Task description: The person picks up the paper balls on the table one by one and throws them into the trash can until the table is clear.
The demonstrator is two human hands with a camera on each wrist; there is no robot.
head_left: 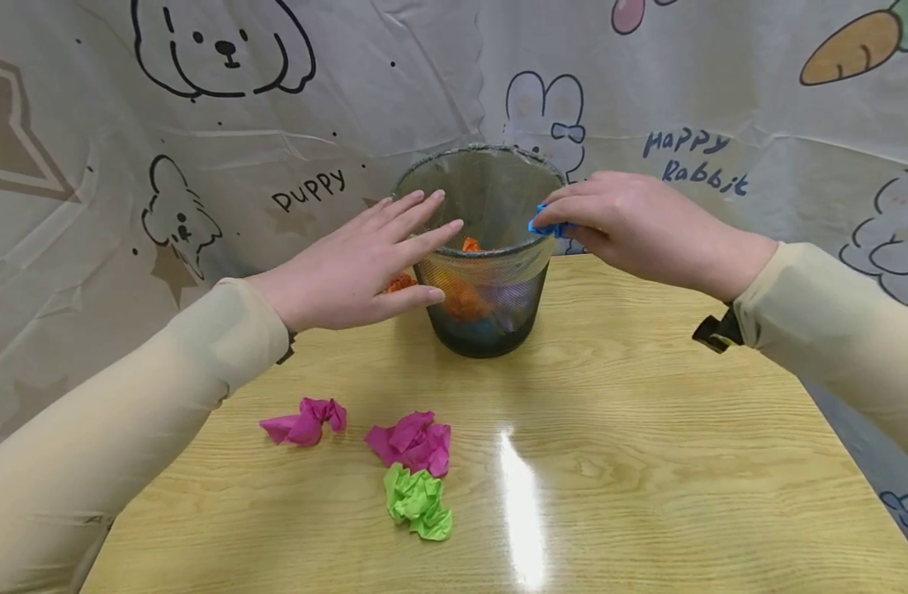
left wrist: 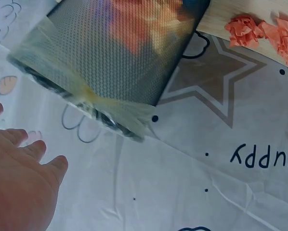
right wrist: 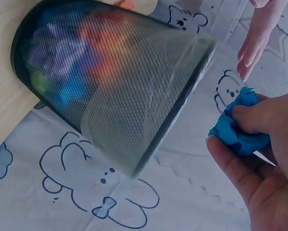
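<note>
A crumpled blue paper ball (right wrist: 238, 126) is pinched between the thumb and fingers of my right hand (head_left: 632, 223), at the right rim of a black mesh wastebasket (head_left: 487, 330). My left hand (head_left: 350, 264) is spread with straight fingers at the basket's left side, overlapping its rim in the head view and holding nothing. A pale clear liner folds over the rim. Through the mesh, crumpled papers in orange (right wrist: 105, 38), purple (right wrist: 57, 50) and blue show inside the basket.
On the wooden table (head_left: 647, 429) lie two magenta crumpled papers (head_left: 417, 441) and a green one (head_left: 418, 502). Orange crumpled paper (left wrist: 245, 31) lies beside the basket at the left. A cartoon-printed cloth (head_left: 424, 82) hangs close behind the basket.
</note>
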